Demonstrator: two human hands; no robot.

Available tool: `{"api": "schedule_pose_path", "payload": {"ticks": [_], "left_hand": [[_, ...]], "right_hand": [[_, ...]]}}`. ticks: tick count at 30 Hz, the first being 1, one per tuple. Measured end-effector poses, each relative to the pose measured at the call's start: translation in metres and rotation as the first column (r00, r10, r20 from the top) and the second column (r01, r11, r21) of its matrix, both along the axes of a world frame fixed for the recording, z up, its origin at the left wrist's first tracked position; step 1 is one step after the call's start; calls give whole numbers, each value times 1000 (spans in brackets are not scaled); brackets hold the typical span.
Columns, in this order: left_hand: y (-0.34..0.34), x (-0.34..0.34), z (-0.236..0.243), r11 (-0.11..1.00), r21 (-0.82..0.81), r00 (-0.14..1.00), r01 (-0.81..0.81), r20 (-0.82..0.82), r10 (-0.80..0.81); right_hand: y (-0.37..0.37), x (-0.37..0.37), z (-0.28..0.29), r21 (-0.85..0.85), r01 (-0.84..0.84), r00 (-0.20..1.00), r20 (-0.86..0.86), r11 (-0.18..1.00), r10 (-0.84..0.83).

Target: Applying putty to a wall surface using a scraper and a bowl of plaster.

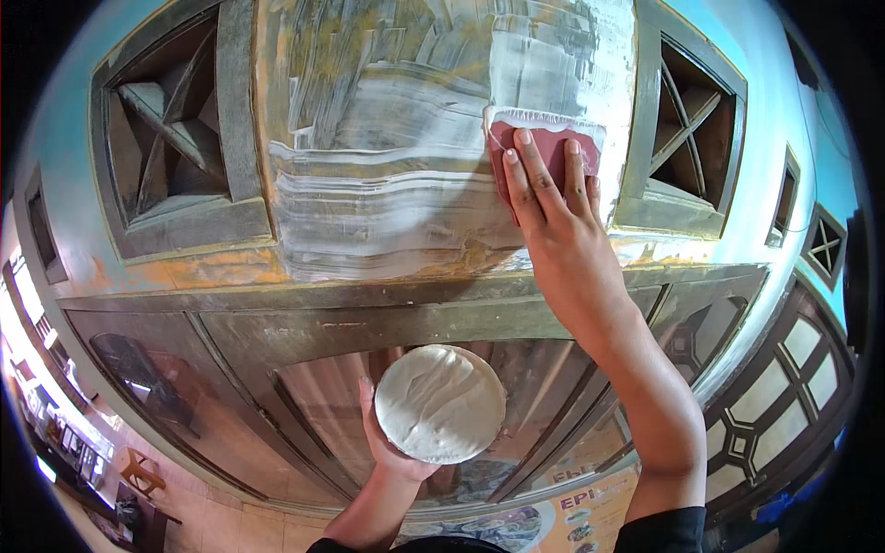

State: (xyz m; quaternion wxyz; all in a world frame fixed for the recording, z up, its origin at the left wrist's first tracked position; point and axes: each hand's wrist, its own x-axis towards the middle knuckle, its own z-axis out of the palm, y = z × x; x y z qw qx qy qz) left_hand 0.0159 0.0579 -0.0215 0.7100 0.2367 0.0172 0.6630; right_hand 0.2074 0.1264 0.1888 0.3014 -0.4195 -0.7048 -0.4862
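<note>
My right hand (570,235) grips a flat dark-red spreader (558,147), fingers along its face, and presses it against the wall panel (378,120) high in the view. White paste lines the spreader's top edge. Streaky white coats cover the grey and ochre panel. Low in the centre, my left hand (396,447) holds a round container (439,403) full of off-white paste, thumb up along its left side and the other fingers hidden beneath.
Latticed vents (161,147) flank the panel. Below it are wooden-framed glass doors (230,369). A patterned door (774,405) stands at right. A wooden stool (138,470) is on the tiled floor at lower left. A printed sheet (572,516) lies at the bottom.
</note>
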Motion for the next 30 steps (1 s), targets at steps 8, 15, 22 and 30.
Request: {"api": "schedule_pose_path", "payload": {"ticks": [8,15,22,30], "left_hand": [[-3,-7,-1,988,48,985,149,86,-152],[-5,-9,-9,995,10,993,102,56,-103],[-7,-5,-10,961,36,954,274,115,-277],[-14,-3,-19,955,89,939,283,179,-295]], "right_hand": [[-10,-1,-28,-53,-7,1000,-11,999,6],[-13,-5,-60,-74,54,999,8,996,-54],[-14,-3,-89,-99,59,998,-10,993,-60],[-26,1,-92,-158,69,997,32,985,-65]]}}
